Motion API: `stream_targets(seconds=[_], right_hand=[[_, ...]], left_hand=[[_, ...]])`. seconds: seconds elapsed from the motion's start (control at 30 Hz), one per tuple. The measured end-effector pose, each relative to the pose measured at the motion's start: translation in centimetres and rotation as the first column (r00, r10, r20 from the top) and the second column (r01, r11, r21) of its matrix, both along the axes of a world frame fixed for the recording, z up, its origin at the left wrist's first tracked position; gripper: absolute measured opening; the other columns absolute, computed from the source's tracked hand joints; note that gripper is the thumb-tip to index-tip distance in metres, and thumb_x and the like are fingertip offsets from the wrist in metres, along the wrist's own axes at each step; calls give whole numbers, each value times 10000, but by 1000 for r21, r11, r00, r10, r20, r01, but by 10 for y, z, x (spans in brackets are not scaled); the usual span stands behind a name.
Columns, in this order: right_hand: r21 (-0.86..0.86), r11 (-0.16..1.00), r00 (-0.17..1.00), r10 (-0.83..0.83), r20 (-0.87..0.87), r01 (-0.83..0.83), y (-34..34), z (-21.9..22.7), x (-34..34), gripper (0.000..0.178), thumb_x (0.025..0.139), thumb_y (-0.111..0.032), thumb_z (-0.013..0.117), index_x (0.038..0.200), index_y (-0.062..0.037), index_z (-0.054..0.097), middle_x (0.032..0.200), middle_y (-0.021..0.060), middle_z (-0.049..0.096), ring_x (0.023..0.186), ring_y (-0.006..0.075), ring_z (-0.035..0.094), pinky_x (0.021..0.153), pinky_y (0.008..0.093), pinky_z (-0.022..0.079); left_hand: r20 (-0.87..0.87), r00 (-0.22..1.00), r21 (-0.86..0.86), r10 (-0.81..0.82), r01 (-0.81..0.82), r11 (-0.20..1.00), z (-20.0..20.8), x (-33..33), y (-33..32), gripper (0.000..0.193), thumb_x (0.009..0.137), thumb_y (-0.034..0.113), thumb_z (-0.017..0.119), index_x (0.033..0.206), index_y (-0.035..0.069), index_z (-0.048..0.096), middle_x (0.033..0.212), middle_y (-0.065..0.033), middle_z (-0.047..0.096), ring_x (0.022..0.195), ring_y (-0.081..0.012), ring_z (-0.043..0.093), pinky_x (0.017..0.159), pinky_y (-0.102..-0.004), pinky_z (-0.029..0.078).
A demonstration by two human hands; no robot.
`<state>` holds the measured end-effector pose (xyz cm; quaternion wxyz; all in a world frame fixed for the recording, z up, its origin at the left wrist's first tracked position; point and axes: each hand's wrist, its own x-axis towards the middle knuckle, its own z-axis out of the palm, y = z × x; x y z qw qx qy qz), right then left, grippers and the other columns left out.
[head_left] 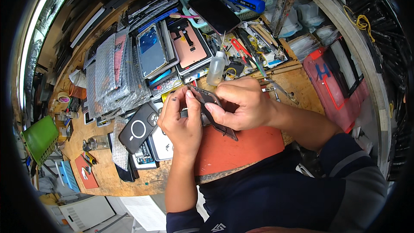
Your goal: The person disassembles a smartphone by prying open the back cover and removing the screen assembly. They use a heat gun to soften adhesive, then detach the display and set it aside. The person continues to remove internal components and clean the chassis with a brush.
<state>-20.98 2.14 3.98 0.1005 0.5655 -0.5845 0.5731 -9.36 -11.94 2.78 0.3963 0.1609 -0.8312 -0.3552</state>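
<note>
Holding a thin dark panel (204, 98) between them, both hands are occupied: the left hand (180, 126) has its grip closed on the upper end, the right hand (245, 103) pinches the mid-length, thumb on the near face. Panel located at the mat's (241, 151) 11 o'clock side, long axis running from about 10:30 to 4:30. Right-hand fingertips behind it are hidden. Neither hand is nearer; both touch. Bottle (215, 70) stands at 12 o'clock of the panel; black case (139, 128) lies at the left hand's 9 o'clock.
</note>
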Motion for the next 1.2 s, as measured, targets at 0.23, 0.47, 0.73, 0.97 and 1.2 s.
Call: stream_targets(seconds=[0.23,0.47,0.73,0.97,1.2], right_hand=[[133,991,981,-28,194,2,3,-2,-8,172,961,-84,725,828,-6,646,650,57,576,532,88,527,489,306,395],[41,949,687,195,700,-312,-3,-17,-15,137,1057,-134,674,1057,4,675,896,-25,636,804,21,557,687,226,473],[33,945,714,222,664,-325,-2,-10,-19,146,1048,-137,681,1008,3,676,795,-37,601,748,18,525,639,239,446],[90,900,683,255,684,-426,-6,-21,-16,234,1100,-219,619,1097,4,691,873,2,685,799,29,575,687,250,487],[-139,715,170,343,924,-685,1,-15,-27,500,1142,-434,465,1234,18,659,919,54,725,748,85,697,642,238,562]], left_hand=[[-189,974,509,-123,204,836,-6,-1,-3,203,1090,147,629,1162,-30,696,939,-29,716,763,-64,611,687,-234,512],[-233,942,626,-243,336,704,-3,1,-13,113,1052,138,698,1059,44,636,938,13,672,803,-44,590,730,-213,486],[-252,940,705,-230,341,621,5,-3,2,142,1014,161,756,1051,48,678,852,55,627,756,-19,518,716,-189,423],[-229,947,642,-225,321,696,0,4,0,123,1035,146,722,1030,24,712,916,26,674,812,-26,550,751,-195,438],[-296,954,661,48,169,731,-7,-7,-18,229,1072,107,662,1218,-59,722,1085,-73,730,938,-83,638,860,-235,518]])
